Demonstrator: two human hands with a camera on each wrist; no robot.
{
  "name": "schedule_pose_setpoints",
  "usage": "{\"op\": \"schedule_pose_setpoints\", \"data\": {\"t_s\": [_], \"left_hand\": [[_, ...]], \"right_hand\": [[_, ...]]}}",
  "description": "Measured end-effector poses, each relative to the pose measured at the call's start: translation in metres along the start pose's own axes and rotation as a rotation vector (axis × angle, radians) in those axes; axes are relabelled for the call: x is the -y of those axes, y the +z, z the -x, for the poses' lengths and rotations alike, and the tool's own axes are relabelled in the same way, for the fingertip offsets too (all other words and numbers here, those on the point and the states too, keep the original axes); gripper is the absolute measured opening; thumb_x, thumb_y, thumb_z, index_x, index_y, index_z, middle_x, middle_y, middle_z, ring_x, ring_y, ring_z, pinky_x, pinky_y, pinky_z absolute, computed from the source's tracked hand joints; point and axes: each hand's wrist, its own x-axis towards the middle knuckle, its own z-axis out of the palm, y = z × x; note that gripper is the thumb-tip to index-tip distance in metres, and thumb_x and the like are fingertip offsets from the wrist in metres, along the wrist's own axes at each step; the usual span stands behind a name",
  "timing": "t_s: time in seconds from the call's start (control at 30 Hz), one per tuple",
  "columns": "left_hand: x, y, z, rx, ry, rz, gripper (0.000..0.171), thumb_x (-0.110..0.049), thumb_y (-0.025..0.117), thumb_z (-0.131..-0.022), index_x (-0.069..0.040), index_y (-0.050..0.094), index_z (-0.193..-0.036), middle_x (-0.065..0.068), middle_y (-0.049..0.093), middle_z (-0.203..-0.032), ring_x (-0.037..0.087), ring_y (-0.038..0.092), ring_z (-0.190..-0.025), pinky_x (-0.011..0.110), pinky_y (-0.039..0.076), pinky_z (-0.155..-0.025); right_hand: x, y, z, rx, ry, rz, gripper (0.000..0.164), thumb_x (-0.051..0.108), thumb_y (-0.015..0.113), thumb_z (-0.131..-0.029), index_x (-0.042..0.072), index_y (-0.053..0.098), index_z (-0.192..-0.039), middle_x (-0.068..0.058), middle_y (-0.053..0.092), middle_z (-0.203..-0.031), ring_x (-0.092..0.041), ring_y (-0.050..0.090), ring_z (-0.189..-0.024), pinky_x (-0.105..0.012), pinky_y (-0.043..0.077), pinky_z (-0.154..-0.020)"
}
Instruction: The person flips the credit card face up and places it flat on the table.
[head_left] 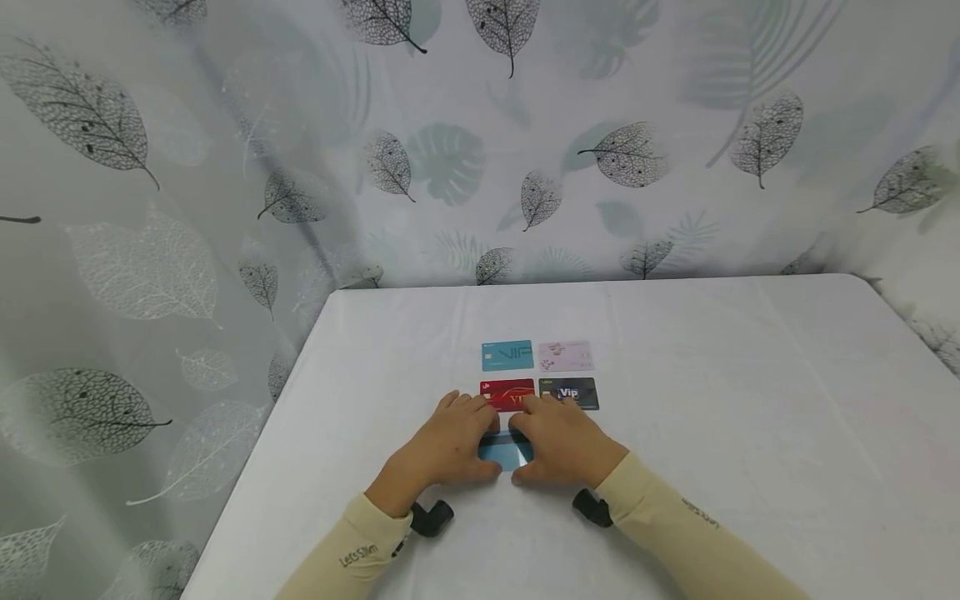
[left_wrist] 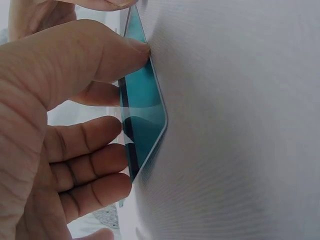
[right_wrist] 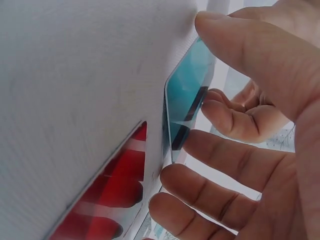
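Nearest, two cream sleeves come in, the left one (head_left: pixel 341 546) at eight o'clock from the blue card (head_left: pixel 501 455) and the right one (head_left: pixel 686 529) at four, each with dark lettering. A black device sits under each wrist, one (head_left: pixel 433 518) between seven and eight o'clock from that card, the other (head_left: pixel 592 507) at four. Further in, the blue card is at the white surface (head_left: pixel 712 375), between the two hands; a dark stripe runs along its far side. At nine o'clock the left hand (head_left: pixel 453 442) pinches it, thumb on the near edge and fingers at the striped side. At three o'clock the right hand (head_left: pixel 566 446) grips it likewise, thumb by the near corner, forefinger against the far part. Below the right fingers, the right wrist view shows a glossy red card (right_wrist: pixel 125 167), partly out of frame. Beyond the hands, a red VIP card (head_left: pixel 506 393) lies at twelve o'clock and a black Vip card (head_left: pixel 570 387) between one and two. Further still, a teal card (head_left: pixel 507 357) lies at twelve and a pink card (head_left: pixel 566 356) at one. Farthest, leaf-printed fabric (head_left: pixel 450 242) hangs behind.
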Motion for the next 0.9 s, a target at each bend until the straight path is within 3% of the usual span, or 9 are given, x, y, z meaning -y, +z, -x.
{"op": "schedule_pose_setpoints", "data": {"t_s": [0.43,0.7,0.9], "left_hand": [[0.0015,0.004,0.0021,-0.055,0.039,0.011,0.039,-0.04,0.083,-0.082,-0.018,0.062,-0.106,-0.007,0.059,-0.099,0.014,0.052,-0.094,0.055,0.036,-0.118],[-0.0007,0.0039,0.0037,-0.045,0.028,0.003,0.04,-0.041,0.082,-0.083,-0.018,0.063,-0.11,-0.006,0.061,-0.103,0.014,0.054,-0.096,0.055,0.036,-0.118],[-0.0013,0.004,0.0047,-0.05,0.03,-0.007,0.041,-0.041,0.082,-0.083,-0.018,0.063,-0.111,-0.005,0.061,-0.104,0.015,0.055,-0.097,0.056,0.037,-0.118]], "right_hand": [[0.0007,0.0004,-0.0036,-0.032,-0.057,-0.017,0.052,0.044,0.092,-0.072,0.014,0.074,-0.11,0.001,0.065,-0.104,-0.016,0.053,-0.089,-0.038,0.049,-0.077],[0.0008,-0.0032,-0.0019,-0.037,-0.074,-0.008,0.05,0.04,0.092,-0.073,0.012,0.075,-0.111,0.0,0.063,-0.101,-0.017,0.054,-0.089,-0.038,0.048,-0.078],[0.0001,-0.0032,-0.0021,-0.054,-0.095,0.059,0.046,0.042,0.091,-0.074,0.013,0.077,-0.108,0.001,0.063,-0.096,-0.016,0.054,-0.085,-0.036,0.045,-0.073]]}}
